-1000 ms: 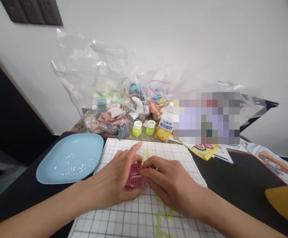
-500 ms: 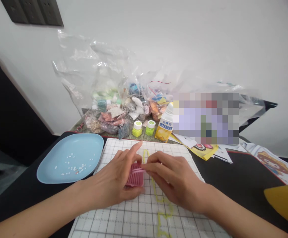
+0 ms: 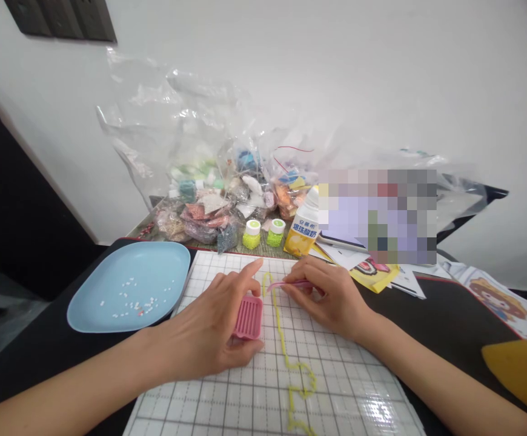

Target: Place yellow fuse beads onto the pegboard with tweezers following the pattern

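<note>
My left hand (image 3: 209,324) holds a small pink ridged tray (image 3: 248,316) against the white gridded board (image 3: 345,387), thumb under it and forefinger stretched forward. My right hand (image 3: 331,297) pinches a thin pink pen-like tool (image 3: 291,284), its tip pointing left near the top of a line of yellow beads (image 3: 286,357) that runs down the board.
A light blue plate (image 3: 129,286) with several small white beads lies at the left. Behind the board stand two green-capped jars (image 3: 263,234), a yellow-white bottle (image 3: 303,230) and clear bags of coloured beads (image 3: 209,206). Printed papers (image 3: 500,297) and a yellow object (image 3: 522,372) lie right.
My right hand has lifted off the pink tray and moved right and away with the pink tool. The tray is now uncovered. My left hand has stayed put.
</note>
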The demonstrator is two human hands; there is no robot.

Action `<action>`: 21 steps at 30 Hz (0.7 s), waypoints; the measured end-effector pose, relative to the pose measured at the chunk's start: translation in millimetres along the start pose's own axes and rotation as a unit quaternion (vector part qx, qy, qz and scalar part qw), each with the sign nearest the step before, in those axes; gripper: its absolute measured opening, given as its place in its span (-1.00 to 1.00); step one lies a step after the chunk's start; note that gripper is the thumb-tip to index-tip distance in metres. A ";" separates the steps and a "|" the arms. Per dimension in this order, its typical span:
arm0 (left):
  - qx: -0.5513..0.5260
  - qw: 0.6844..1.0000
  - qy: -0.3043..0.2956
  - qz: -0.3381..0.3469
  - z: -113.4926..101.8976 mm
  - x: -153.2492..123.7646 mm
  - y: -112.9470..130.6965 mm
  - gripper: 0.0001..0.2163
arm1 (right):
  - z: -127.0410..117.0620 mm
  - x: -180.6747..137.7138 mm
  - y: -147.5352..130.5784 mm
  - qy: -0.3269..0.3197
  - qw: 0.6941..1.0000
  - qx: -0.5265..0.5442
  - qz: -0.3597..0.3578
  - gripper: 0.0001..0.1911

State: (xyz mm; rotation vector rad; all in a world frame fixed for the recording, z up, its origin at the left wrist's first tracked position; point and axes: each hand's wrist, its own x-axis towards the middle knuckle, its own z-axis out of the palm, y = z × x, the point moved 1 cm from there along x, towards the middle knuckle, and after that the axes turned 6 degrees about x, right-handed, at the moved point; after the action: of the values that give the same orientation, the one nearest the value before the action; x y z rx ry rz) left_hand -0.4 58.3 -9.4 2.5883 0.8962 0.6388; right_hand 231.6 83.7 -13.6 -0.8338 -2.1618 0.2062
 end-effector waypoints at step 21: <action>0.029 0.999 -0.010 0.022 -4.6 0.4 5.1 -0.05 | 2.3 -1.0 -2.8 0.007 0.999 -0.031 -0.035 -0.85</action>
State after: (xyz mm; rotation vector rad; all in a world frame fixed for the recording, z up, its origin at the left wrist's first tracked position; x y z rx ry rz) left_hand 0.2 55.5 -3.1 2.6686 0.8654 0.6077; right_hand 229.0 81.3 -14.8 -0.7893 -2.1893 0.0981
